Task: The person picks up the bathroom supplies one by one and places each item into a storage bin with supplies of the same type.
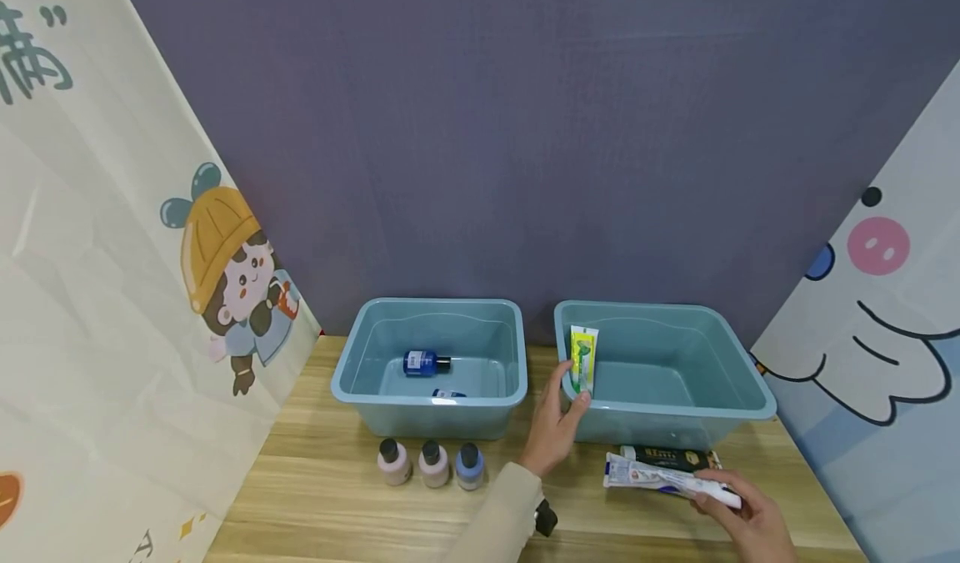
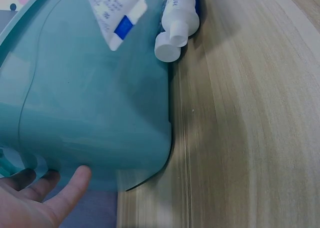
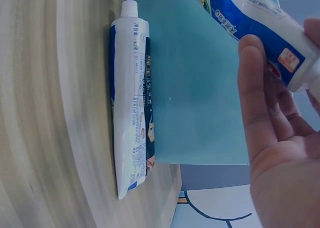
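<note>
My right hand (image 1: 750, 517) pinches a white-and-blue toothpaste tube (image 1: 652, 475) near its cap; it is raised in front of the right blue bin (image 1: 667, 425), its flat end pointing left. Below it another white toothpaste tube (image 3: 131, 102) lies on the table beside a black toothpaste tube (image 1: 663, 458), along the bin's front wall. At the bin's front left corner, my left hand (image 1: 553, 429) touches the outside with fingers extended, seen also in the left wrist view. A yellow-green toothpaste tube (image 1: 582, 359) leans inside that corner, close to the left fingers.
The left blue bin (image 1: 442, 419) holds a dark blue bottle (image 1: 423, 364) and another blue item (image 1: 448, 394), mostly hidden by the front rim. Two pale pink bottles (image 1: 393, 463) and a blue-violet bottle (image 1: 469, 468) stand before it. A black cap (image 1: 546, 517) shows beside the left sleeve.
</note>
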{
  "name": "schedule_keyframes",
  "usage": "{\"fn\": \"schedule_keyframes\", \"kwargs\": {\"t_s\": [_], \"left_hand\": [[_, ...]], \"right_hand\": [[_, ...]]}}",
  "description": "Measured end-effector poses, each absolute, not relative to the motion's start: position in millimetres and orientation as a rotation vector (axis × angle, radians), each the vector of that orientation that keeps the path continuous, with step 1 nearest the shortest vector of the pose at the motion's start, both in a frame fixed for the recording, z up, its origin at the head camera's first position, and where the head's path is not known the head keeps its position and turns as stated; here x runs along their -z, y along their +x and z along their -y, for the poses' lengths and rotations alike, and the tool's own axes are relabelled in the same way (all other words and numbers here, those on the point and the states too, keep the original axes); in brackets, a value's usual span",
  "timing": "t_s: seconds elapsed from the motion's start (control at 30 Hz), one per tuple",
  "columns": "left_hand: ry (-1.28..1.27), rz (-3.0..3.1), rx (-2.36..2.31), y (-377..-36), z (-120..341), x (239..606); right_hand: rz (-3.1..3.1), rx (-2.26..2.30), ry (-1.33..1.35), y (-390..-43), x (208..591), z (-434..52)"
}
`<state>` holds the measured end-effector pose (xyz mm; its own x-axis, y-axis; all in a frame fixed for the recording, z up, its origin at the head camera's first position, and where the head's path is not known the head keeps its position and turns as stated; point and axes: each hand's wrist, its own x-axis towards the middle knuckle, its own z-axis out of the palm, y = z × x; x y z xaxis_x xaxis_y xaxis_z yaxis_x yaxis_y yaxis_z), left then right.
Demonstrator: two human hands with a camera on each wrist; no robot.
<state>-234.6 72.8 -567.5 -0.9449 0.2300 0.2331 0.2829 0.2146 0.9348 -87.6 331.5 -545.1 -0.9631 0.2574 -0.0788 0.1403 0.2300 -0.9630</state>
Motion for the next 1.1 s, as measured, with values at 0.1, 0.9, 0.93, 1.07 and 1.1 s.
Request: {"fn": "schedule_keyframes", "kwargs": {"t_s": [0.1, 0.9, 0.93, 1.07, 1.1], "left_hand": [[-0.507, 2.417, 1.876, -234.2, -72.6, 567.5], [-0.501, 2.404, 1.857, -236.7, -73.7, 570.8], [-0.504, 2.404, 1.855, -237.0, -73.8, 571.4], [-0.507, 2.405, 1.849, -237.1, -74.1, 572.8], [-0.505, 2.406, 1.848, -237.1, -74.2, 573.0]], "right_hand": [[2.363, -1.876, -0.384, -87.3, 542.7, -332.2], [2.461, -1.482, 0.011, -91.5, 510.6, -332.9], [2.455, -1.474, 0.035, -92.0, 508.7, -332.8], [2.43, -1.449, 0.107, -93.8, 502.2, -332.2], [2.424, -1.448, 0.116, -94.3, 500.8, -331.9]]}}
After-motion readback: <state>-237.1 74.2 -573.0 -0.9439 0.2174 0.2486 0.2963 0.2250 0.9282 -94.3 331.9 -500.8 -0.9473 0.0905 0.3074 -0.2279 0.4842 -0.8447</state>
